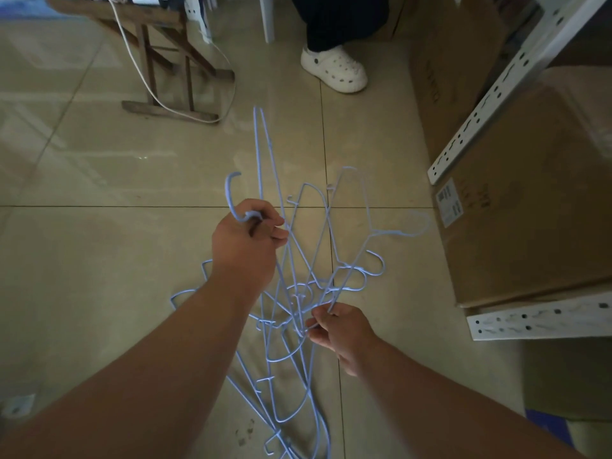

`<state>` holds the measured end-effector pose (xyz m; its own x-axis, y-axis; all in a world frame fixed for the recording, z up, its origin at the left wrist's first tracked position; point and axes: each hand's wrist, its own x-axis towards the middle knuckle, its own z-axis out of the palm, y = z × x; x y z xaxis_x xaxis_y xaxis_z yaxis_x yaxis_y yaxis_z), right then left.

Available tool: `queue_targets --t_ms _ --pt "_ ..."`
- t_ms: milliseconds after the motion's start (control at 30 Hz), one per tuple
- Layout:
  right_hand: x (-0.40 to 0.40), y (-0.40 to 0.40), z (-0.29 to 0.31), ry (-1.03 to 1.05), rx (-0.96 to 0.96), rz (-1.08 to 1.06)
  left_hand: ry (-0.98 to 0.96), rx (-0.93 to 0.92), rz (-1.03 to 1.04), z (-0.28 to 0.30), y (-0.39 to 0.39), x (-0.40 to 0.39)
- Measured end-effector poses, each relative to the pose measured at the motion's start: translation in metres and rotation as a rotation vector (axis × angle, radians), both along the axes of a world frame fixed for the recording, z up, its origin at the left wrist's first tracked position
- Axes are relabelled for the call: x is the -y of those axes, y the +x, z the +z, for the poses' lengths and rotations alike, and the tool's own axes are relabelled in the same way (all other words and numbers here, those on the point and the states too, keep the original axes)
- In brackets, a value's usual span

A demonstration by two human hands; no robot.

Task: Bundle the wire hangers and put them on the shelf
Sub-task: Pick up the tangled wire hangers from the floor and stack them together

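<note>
Several light-blue wire hangers (pixel 299 286) form a tangled cluster above the tiled floor, in the middle of the head view. My left hand (pixel 246 246) is closed around the hooks (pixel 231 197) of some of them, and one long hanger sticks away from it toward the top. My right hand (pixel 337 329), lower and to the right, pinches the wire of another hanger whose hook (pixel 419 223) points right. More blue hangers (pixel 284 409) lie on the floor below my arms. The white metal shelf (pixel 536 321) stands at the right.
Large cardboard boxes (pixel 526 207) fill the shelf and lean beside its upright post (pixel 496 97). Another person's leg and white clog (pixel 334 69) are at the top centre. A wooden stand (pixel 172 67) with a white cable (pixel 139 67) is at the top left.
</note>
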<state>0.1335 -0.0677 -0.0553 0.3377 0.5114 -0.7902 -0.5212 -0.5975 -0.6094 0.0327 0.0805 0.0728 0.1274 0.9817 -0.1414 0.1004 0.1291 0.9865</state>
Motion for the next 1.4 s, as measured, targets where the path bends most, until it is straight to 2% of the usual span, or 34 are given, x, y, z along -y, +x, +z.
queue_targets --t_ms 267,533,867,1000,1133,1233,1333,1400 --pt "-0.001 0.014 0.025 0.065 0.158 0.237 -0.073 -0.086 -0.137 -0.008 -0.001 -0.004" --pt "-0.02 0.011 0.068 0.143 0.233 0.475 -0.304 0.05 -0.178 -0.01 -0.009 -0.017" --pt "-0.017 -0.001 0.086 0.196 0.405 0.857 -0.368 0.278 -0.168 0.005 -0.009 -0.027" --pt "-0.013 -0.004 0.083 0.211 0.348 0.925 -0.399 0.37 -0.133 0.005 -0.011 -0.033" --pt "-0.018 0.004 0.083 0.223 0.267 1.061 -0.401 0.303 -0.146 0.003 -0.013 -0.03" --pt "-0.026 0.01 0.086 0.25 0.336 0.943 -0.435 0.288 -0.172 -0.001 -0.014 -0.025" --pt "-0.035 0.008 0.09 0.314 0.19 0.632 -0.47 0.244 -0.193 -0.005 -0.012 -0.017" --pt "-0.04 0.005 0.091 0.336 0.202 0.538 -0.471 0.21 -0.225 -0.007 -0.01 -0.009"
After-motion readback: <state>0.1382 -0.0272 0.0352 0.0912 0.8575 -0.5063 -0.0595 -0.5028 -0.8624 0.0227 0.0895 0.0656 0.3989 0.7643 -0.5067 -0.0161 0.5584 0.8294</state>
